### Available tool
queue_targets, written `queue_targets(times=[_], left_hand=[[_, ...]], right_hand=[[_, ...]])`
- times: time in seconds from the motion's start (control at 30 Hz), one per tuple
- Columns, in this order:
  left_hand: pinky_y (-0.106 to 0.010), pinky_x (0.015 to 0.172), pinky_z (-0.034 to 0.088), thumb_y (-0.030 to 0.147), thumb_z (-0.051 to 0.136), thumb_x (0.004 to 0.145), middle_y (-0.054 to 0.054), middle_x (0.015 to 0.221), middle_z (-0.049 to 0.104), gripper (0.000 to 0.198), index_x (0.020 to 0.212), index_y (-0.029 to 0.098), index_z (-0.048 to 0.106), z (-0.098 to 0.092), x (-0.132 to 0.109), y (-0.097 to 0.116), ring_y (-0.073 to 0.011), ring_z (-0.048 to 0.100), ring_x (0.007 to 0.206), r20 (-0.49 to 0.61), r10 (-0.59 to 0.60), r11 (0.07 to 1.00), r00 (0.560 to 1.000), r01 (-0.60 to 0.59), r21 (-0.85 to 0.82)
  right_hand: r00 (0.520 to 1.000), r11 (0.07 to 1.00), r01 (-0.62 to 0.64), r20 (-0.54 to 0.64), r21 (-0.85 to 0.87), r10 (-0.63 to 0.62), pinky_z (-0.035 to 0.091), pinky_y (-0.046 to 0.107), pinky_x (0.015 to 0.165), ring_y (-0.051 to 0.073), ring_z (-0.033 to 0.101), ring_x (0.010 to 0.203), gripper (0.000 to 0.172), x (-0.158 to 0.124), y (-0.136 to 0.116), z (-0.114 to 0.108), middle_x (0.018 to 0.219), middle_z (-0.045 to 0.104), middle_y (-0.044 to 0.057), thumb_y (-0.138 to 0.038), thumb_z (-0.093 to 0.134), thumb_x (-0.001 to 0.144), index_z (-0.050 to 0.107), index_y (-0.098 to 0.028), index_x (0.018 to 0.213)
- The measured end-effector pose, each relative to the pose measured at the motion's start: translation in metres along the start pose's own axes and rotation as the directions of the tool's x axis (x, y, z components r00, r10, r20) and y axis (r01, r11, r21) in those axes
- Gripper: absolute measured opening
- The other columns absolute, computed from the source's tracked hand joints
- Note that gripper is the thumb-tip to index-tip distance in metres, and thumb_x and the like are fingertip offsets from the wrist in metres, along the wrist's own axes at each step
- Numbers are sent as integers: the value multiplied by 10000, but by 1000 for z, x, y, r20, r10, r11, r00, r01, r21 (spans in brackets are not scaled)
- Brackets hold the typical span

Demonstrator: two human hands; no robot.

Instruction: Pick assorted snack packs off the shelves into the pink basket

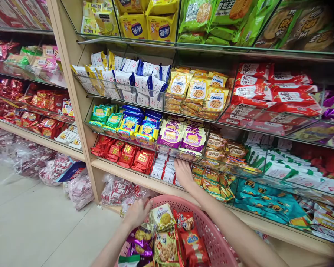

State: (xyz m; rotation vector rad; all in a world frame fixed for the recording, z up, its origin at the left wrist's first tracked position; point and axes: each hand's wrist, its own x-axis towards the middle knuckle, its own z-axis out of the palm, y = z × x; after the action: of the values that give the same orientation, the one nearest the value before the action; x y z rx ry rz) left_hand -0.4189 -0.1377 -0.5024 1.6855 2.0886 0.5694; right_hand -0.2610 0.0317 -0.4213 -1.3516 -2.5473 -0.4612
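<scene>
My left hand (138,213) grips the rim of a pink perforated plastic basket (218,237) at its far left side. Inside the basket lie wrapped snacks: a cream-coloured biscuit packet (164,217), red packets (194,246), a packet with a nut picture (165,246) and shiny purple packets (140,241). My right hand (183,173) reaches over the basket into a low shelf bin of small white-and-red packets (164,168). Its fingers are extended over these packets, with the fingertips partly hidden; nothing is seen held in it.
Left of that bin are red-wrapped packets (128,155); to its right, orange-and-green ones (213,182). Clear dividers and front panels edge the bins. Higher shelves hold cookie packets (199,89) and red-and-white packs (253,85). Plastic bags of goods (118,189) lie under the lowest shelf.
</scene>
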Motion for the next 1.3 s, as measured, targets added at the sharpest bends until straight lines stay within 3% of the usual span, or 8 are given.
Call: queue_targets(times=[0.17, 0.4, 0.53, 0.83, 1.13, 1.3], left_hand=[[-265, 705, 396, 523, 193, 879, -68, 836, 680, 493, 890, 229, 589, -1, -1, 2, -207, 630, 850, 1, 11, 1000, 1000, -11, -15], [-264, 673, 398, 538, 178, 872, -71, 834, 677, 504, 871, 235, 582, -1, -2, -4, -212, 629, 831, -8, -9, 1000, 1000, 9, 17], [-263, 679, 404, 551, 185, 864, -73, 835, 673, 506, 857, 234, 579, 0, 0, -4, -211, 629, 837, -8, -27, 1000, 1000, 27, 15], [-269, 696, 408, 551, 189, 865, -74, 832, 683, 501, 844, 234, 576, 1, 0, -4, -214, 634, 851, -9, -7, 1000, 1000, 7, 12], [-272, 683, 409, 558, 188, 862, -67, 813, 674, 504, 841, 235, 575, 3, 0, -5, -216, 630, 835, -20, -4, 1000, 1000, 4, 0], [-282, 706, 410, 552, 196, 863, -69, 824, 670, 495, 859, 239, 579, 4, 0, -6, -223, 624, 854, -33, -2, 1000, 999, 2, 7]], right_hand=[[993, 990, 98, 54, 99, -104, 280, 332, 965, 219, 365, 1200, 505, 28, -28, 5, 1372, 385, 91, -81, 307, 823, 325, -151, 1323], [984, 982, 100, 127, 162, -121, 360, 352, 833, 221, 520, 1028, 375, 59, -39, 6, 1177, 553, 111, -227, 267, 897, 435, -181, 1230], [983, 979, 111, 123, 170, -133, 355, 346, 834, 220, 513, 1028, 334, 58, -40, 9, 1156, 559, 107, -290, 297, 902, 494, -176, 1147], [981, 964, 190, 3, 185, -194, 253, 402, 947, 258, 325, 1189, 315, 38, -41, 9, 1396, 320, 87, -258, 289, 900, 534, -178, 1081], [977, 950, 207, -4, 232, -212, 281, 380, 914, 240, 383, 1137, 356, 42, -36, 10, 1341, 402, 92, -171, 298, 864, 496, -195, 1159], [981, 950, 181, 15, 254, -191, 304, 383, 892, 239, 436, 1121, 501, 49, -34, 11, 1318, 454, 98, -109, 279, 832, 338, -199, 1321]])
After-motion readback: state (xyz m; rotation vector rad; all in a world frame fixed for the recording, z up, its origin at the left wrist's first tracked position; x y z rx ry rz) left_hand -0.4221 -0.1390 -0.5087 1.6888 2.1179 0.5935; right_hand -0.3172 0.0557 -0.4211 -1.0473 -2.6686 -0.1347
